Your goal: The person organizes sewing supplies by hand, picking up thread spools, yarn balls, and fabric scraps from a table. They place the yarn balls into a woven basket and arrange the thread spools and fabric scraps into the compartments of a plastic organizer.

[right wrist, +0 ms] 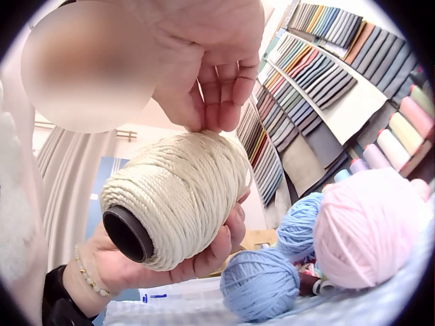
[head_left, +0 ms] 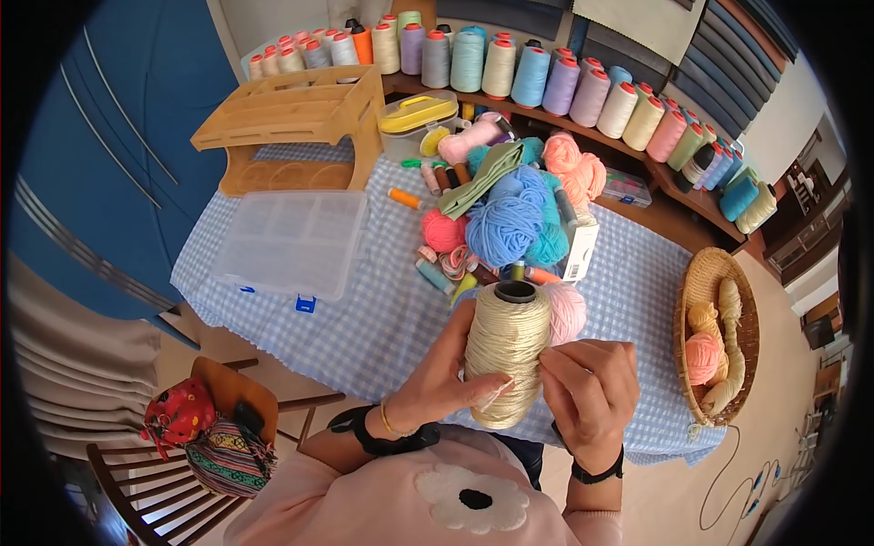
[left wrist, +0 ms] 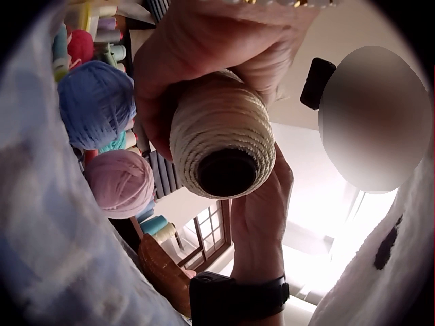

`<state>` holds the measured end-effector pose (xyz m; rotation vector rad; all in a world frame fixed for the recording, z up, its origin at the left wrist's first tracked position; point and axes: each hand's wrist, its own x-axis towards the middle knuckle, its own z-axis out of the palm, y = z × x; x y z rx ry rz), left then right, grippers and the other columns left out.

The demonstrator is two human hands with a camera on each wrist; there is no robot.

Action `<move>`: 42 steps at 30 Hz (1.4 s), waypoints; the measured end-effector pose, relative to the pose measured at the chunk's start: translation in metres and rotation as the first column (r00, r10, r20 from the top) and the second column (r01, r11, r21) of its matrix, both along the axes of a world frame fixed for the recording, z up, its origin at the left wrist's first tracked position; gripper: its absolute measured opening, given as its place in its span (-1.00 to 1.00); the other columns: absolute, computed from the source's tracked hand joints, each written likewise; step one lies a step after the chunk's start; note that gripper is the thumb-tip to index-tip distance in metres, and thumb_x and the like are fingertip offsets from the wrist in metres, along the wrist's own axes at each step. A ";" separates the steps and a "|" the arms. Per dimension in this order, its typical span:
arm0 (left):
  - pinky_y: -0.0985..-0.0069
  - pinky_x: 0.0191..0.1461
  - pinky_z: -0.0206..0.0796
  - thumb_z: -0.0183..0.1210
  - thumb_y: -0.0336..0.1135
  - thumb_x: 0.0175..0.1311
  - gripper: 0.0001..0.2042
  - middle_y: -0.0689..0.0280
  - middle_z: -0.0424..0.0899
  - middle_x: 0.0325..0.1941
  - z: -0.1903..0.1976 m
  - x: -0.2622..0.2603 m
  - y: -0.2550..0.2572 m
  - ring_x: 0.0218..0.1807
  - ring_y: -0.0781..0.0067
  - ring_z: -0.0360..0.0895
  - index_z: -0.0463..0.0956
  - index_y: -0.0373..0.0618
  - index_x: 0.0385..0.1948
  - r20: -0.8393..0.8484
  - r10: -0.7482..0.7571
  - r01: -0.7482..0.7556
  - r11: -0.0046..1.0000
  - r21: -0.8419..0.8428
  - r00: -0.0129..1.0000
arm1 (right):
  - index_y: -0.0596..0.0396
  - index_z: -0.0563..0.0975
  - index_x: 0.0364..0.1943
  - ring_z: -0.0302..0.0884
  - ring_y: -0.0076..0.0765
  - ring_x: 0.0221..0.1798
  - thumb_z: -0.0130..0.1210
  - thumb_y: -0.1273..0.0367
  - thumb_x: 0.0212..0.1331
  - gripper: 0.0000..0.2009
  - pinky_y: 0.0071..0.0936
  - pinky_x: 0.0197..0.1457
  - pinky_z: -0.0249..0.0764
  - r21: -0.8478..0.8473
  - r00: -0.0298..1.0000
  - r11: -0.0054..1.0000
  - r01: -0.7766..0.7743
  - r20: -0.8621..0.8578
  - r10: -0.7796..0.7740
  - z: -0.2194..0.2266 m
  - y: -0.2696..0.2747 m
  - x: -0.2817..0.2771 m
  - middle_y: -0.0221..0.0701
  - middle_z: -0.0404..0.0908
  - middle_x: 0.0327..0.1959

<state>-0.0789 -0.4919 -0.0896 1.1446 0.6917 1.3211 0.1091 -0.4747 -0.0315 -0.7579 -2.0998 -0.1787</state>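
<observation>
A large spool of cream cord (head_left: 510, 355) wound on a black core is held up in front of the chest, over the table's near edge. My left hand (head_left: 435, 380) grips it round the side, thumb across the front. Thumb and fingers of my right hand (head_left: 594, 389) meet at the spool's right side. In the right wrist view those fingertips (right wrist: 212, 122) pinch right at the cord's surface, and the left fingers (right wrist: 221, 248) wrap the spool (right wrist: 183, 197) from beneath. The spool's dark hollow end (left wrist: 228, 172) shows in the left wrist view.
Yarn balls, including a blue one (head_left: 506, 218) and a pale pink one (head_left: 566, 314), pile up beyond the spool with small thread reels. A clear divided box (head_left: 296, 241) and wooden rack (head_left: 282, 118) stand left. A wicker basket (head_left: 752, 341) of yarn sits right; thread cones line the back shelf.
</observation>
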 end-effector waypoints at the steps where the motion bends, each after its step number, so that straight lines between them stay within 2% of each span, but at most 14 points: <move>1: 0.38 0.38 0.16 0.37 -0.24 0.17 -0.20 0.24 0.33 0.25 0.001 0.001 0.000 0.31 0.43 0.28 0.06 -0.21 0.39 -0.020 0.011 -0.011 1.000 0.004 1.000 | 0.03 0.62 -0.20 0.54 -0.43 -0.31 0.44 0.46 -0.17 -0.65 -0.46 -0.25 0.30 -0.001 1.000 1.000 0.000 0.000 0.000 -0.001 0.000 0.000 -0.50 0.61 -0.26; 3: 0.37 0.39 0.15 0.39 -0.22 0.16 -0.19 0.24 0.32 0.26 0.002 0.003 -0.001 0.32 0.43 0.27 0.08 -0.22 0.38 -0.040 0.021 -0.021 1.000 0.008 0.999 | 0.03 0.60 -0.23 0.53 -0.41 -0.33 0.40 0.52 -0.16 -0.67 -0.44 -0.27 0.30 0.053 0.999 0.998 0.040 -0.004 -0.040 -0.003 0.000 -0.001 -0.49 0.59 -0.29; 7: 0.36 0.40 0.14 0.43 -0.15 0.12 -0.17 0.23 0.33 0.25 -0.001 0.006 0.000 0.32 0.42 0.27 0.09 -0.22 0.36 -0.028 0.031 -0.031 0.999 0.013 0.999 | 0.04 0.57 -0.24 0.51 -0.38 -0.34 0.35 0.55 -0.14 -0.69 -0.43 -0.28 0.30 0.038 0.998 0.998 0.055 -0.031 -0.054 -0.003 -0.001 -0.004 -0.49 0.58 -0.32; 9: 0.36 0.39 0.14 0.44 -0.12 0.12 -0.16 0.23 0.33 0.24 0.000 0.006 -0.001 0.31 0.42 0.27 0.10 -0.22 0.35 -0.010 0.052 -0.052 0.999 0.017 0.999 | 0.05 0.55 -0.24 0.49 -0.33 -0.35 0.32 0.58 -0.12 -0.69 -0.41 -0.29 0.32 -0.065 0.997 0.998 0.008 -0.080 -0.013 -0.001 -0.003 -0.004 -0.46 0.56 -0.33; 12: 0.36 0.39 0.14 0.45 -0.09 0.10 -0.14 0.22 0.33 0.24 0.005 0.007 -0.002 0.30 0.42 0.28 0.10 -0.22 0.36 -0.094 0.063 -0.060 0.998 0.029 0.994 | 0.07 0.54 -0.23 0.47 -0.27 -0.35 0.30 0.60 -0.12 -0.69 -0.38 -0.32 0.36 -0.147 0.988 0.989 -0.034 -0.152 0.011 -0.005 -0.003 -0.003 -0.40 0.55 -0.33; 14: 0.34 0.39 0.16 0.46 -0.06 0.08 -0.11 0.21 0.33 0.24 0.004 0.009 -0.002 0.31 0.41 0.28 0.09 -0.23 0.36 -0.021 0.059 -0.059 0.998 -0.006 0.998 | 0.08 0.54 -0.23 0.47 -0.25 -0.35 0.30 0.61 -0.12 -0.69 -0.37 -0.32 0.37 -0.157 0.988 0.987 -0.033 -0.152 0.009 -0.004 -0.002 -0.004 -0.39 0.54 -0.33; 18: 0.33 0.39 0.17 0.46 -0.06 0.10 -0.11 0.20 0.33 0.25 0.001 0.010 -0.002 0.32 0.40 0.28 0.08 -0.24 0.36 -0.017 0.050 -0.051 0.998 -0.041 0.999 | 0.11 0.54 -0.23 0.47 -0.23 -0.35 0.28 0.64 -0.13 -0.69 -0.36 -0.32 0.39 -0.160 0.987 0.987 -0.033 -0.160 0.007 -0.005 -0.002 -0.004 -0.35 0.53 -0.34; 20: 0.32 0.39 0.19 0.45 -0.08 0.12 -0.12 0.19 0.32 0.26 -0.002 0.011 -0.001 0.33 0.39 0.28 0.07 -0.24 0.36 -0.056 0.071 -0.070 0.997 0.011 0.996 | 0.11 0.54 -0.23 0.47 -0.23 -0.36 0.28 0.65 -0.12 -0.69 -0.36 -0.32 0.39 -0.154 0.988 0.988 -0.027 -0.156 0.003 -0.003 -0.002 -0.004 -0.35 0.53 -0.34; 25: 0.33 0.39 0.19 0.45 -0.08 0.13 -0.12 0.17 0.33 0.28 0.005 0.011 -0.002 0.33 0.38 0.28 0.07 -0.24 0.37 -0.053 0.052 -0.052 0.999 0.002 0.997 | 0.11 0.54 -0.21 0.48 -0.23 -0.36 0.27 0.66 -0.12 -0.68 -0.35 -0.32 0.39 -0.146 0.986 0.989 -0.025 -0.167 0.000 -0.004 -0.001 -0.005 -0.35 0.54 -0.35; 27: 0.33 0.39 0.19 0.46 -0.08 0.12 -0.11 0.17 0.33 0.27 0.005 0.011 -0.003 0.33 0.39 0.28 0.07 -0.24 0.37 -0.041 0.044 -0.045 0.999 -0.012 0.998 | 0.12 0.55 -0.19 0.49 -0.23 -0.36 0.27 0.67 -0.11 -0.66 -0.35 -0.32 0.40 -0.185 0.971 0.981 -0.056 -0.237 0.011 -0.006 -0.002 -0.005 -0.34 0.55 -0.36; 30: 0.34 0.37 0.21 0.48 -0.07 0.10 -0.11 0.17 0.34 0.27 0.005 0.013 -0.004 0.32 0.39 0.30 0.08 -0.24 0.37 0.016 0.043 -0.042 0.997 -0.064 0.999 | 0.13 0.55 -0.18 0.50 -0.22 -0.37 0.27 0.68 -0.11 -0.66 -0.34 -0.32 0.40 -0.195 0.977 0.979 -0.054 -0.214 0.012 -0.004 -0.002 -0.004 -0.33 0.56 -0.36; 32: 0.35 0.35 0.23 0.48 -0.07 0.10 -0.11 0.18 0.36 0.25 0.001 0.013 -0.002 0.29 0.39 0.33 0.10 -0.24 0.36 -0.043 0.088 -0.088 0.996 0.015 0.995 | 0.13 0.55 -0.18 0.50 -0.22 -0.36 0.26 0.68 -0.11 -0.66 -0.34 -0.32 0.40 -0.194 0.979 0.980 -0.044 -0.206 0.003 -0.003 -0.002 -0.004 -0.33 0.55 -0.36; 38: 0.35 0.34 0.24 0.49 -0.10 0.07 -0.13 0.19 0.38 0.22 0.004 0.012 0.000 0.27 0.39 0.35 0.13 -0.24 0.33 -0.073 0.128 -0.123 0.990 0.065 0.989 | 0.14 0.55 -0.19 0.49 -0.21 -0.35 0.25 0.68 -0.12 -0.66 -0.34 -0.31 0.38 -0.172 0.983 0.985 -0.032 -0.182 0.000 -0.002 0.000 -0.004 -0.33 0.56 -0.35; 42: 0.34 0.34 0.24 0.50 -0.13 0.04 -0.13 0.17 0.40 0.21 0.009 0.008 0.003 0.27 0.38 0.36 0.13 -0.25 0.33 -0.085 0.121 -0.119 0.992 0.033 0.989 | 0.12 0.54 -0.23 0.47 -0.23 -0.34 0.25 0.66 -0.13 -0.68 -0.35 -0.30 0.37 -0.155 0.988 0.988 -0.026 -0.157 0.001 0.000 0.004 -0.003 -0.34 0.54 -0.34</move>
